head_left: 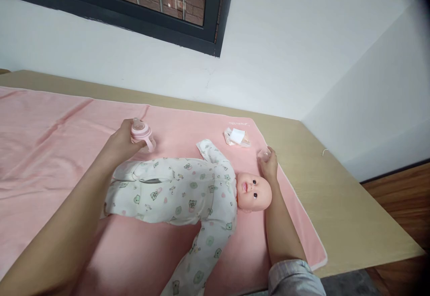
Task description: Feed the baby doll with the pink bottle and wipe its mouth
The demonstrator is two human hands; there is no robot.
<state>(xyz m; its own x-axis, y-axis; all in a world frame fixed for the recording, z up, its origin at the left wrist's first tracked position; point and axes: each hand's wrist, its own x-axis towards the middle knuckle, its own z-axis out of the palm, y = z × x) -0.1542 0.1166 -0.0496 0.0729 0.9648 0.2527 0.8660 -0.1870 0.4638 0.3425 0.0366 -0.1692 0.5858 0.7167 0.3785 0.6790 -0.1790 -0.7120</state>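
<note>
My left hand (126, 141) is closed around a pink baby bottle (143, 134) with side handles and a clear nipple on top, held over the pink blanket. Past the doll's head, my right hand (269, 165) grips a small clear cap (264, 154), seemingly the bottle's cover; my fingers partly hide it. Between my arms a baby doll (254, 191) lies on its back, head to the right, dressed in a white printed romper (178, 188). One sleeve points toward the wall and the other stretches toward me.
A pink blanket (174, 126) with some creases covers much of the wooden table (322, 188). Near its far right corner lies a small clear plastic packet (237, 137) with a white label. The white wall and a dark-framed window (215, 40) stand behind.
</note>
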